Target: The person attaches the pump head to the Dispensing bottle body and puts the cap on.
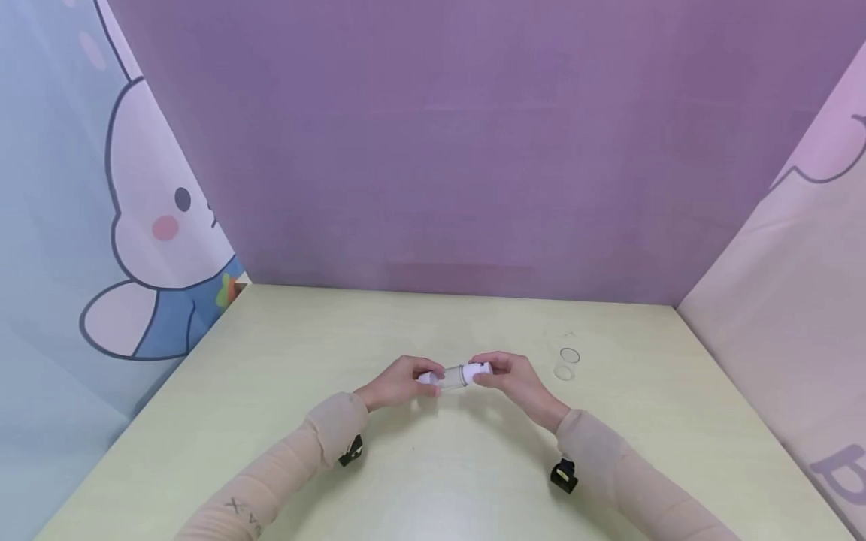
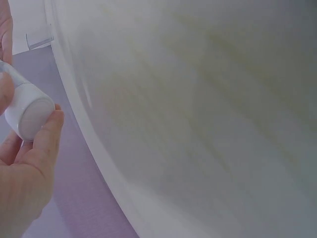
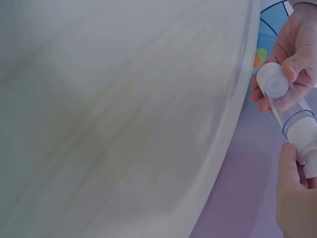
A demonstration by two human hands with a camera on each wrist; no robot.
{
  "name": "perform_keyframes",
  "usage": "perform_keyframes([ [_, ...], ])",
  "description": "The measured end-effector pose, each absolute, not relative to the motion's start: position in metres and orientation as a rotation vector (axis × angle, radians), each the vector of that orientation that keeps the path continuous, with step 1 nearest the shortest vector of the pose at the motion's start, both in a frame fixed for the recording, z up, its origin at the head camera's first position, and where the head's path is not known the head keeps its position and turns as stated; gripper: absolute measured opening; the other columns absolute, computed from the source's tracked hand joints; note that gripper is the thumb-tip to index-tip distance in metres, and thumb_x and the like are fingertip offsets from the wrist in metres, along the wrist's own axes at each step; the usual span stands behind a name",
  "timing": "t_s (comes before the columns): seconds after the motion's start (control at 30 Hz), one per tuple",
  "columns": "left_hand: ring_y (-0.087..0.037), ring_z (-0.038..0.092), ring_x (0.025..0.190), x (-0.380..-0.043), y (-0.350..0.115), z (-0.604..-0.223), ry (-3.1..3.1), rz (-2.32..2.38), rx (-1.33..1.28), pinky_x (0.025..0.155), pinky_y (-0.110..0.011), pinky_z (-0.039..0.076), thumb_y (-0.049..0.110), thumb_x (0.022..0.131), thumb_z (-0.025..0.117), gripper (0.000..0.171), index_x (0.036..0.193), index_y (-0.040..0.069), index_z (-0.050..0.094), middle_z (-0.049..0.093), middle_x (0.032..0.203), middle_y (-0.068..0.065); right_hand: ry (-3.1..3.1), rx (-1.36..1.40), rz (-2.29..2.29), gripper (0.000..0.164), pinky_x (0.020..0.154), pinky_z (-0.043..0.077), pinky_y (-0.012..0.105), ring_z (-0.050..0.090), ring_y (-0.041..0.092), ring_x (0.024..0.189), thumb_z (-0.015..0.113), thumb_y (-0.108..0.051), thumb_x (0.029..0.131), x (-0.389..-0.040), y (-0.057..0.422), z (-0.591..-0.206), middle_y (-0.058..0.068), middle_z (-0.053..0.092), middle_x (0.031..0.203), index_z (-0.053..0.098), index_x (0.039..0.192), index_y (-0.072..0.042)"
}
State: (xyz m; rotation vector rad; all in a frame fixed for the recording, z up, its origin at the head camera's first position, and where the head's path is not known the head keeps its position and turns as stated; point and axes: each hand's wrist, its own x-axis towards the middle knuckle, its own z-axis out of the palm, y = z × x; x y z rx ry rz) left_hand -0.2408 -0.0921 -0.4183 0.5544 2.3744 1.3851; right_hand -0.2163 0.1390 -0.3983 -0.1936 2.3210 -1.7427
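A small pump bottle with a clear body (image 1: pixel 452 377) is held sideways between both hands, above the table. My left hand (image 1: pixel 399 382) pinches its white base (image 2: pixel 32 111) between thumb and fingers at the left end. On the right end, my right hand (image 1: pixel 519 382) grips the white pump top (image 1: pixel 476 371). In the right wrist view the clear body (image 3: pixel 290 106) looks hollow, with a white disc-like piece (image 3: pixel 277 86) showing inside near the base. Part of the pump top is hidden by the right fingers.
A clear, see-through cap (image 1: pixel 564 368) is on the pale table (image 1: pixel 440 481), right of and slightly beyond the right hand. A purple curtain (image 1: pixel 460 165) closes off the back, and printed cloths (image 1: pixel 61 248) hang along both sides.
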Motion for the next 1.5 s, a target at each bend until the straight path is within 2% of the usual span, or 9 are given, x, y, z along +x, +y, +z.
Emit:
perform_keyframes([
  [0.37,-0.019,0.056,0.101,-0.2408,-0.0957,-0.4194,2.37,1.4,0.557,0.089,-0.037,0.044,0.012,0.082,0.067,0.034,0.115,0.006,0.062,0.06,0.119,-0.011,2.351,-0.172,-1.717,0.032,0.085,0.047,0.032,0.057,0.015,0.095,0.07,-0.019,0.08,-0.2175,0.1363,-0.4014,0.004,0.065,0.108,0.065,0.11,-0.011],
  [0.9,-0.017,0.055,0.099,-0.2431,-0.0968,-0.4189,2.377,1.392,0.571,0.088,-0.035,0.044,0.012,0.082,0.067,0.035,0.116,0.003,0.061,0.06,0.118,-0.01,2.314,-0.181,-1.742,0.034,0.089,0.046,0.041,0.06,0.014,0.09,0.068,-0.019,0.082,-0.2194,0.1361,-0.4021,0.008,0.066,0.105,0.062,0.113,-0.005],
  [1.17,-0.018,0.055,0.1,-0.2428,-0.0959,-0.4182,2.376,1.394,0.563,0.088,-0.036,0.044,0.011,0.082,0.067,0.036,0.116,0.003,0.061,0.06,0.119,-0.011,2.316,-0.169,-1.749,0.035,0.087,0.047,0.037,0.06,0.013,0.09,0.067,-0.02,0.082,-0.2194,0.1369,-0.4016,0.008,0.066,0.104,0.062,0.113,-0.005],
  [1.5,-0.017,0.056,0.096,-0.245,-0.0962,-0.422,2.383,1.382,0.568,0.086,-0.034,0.045,0.014,0.081,0.069,0.035,0.115,0.005,0.062,0.061,0.117,-0.01,2.3,-0.161,-1.757,0.038,0.088,0.048,0.039,0.061,0.014,0.089,0.067,-0.021,0.082,-0.2204,0.138,-0.4053,0.009,0.065,0.104,0.061,0.114,-0.002],
])
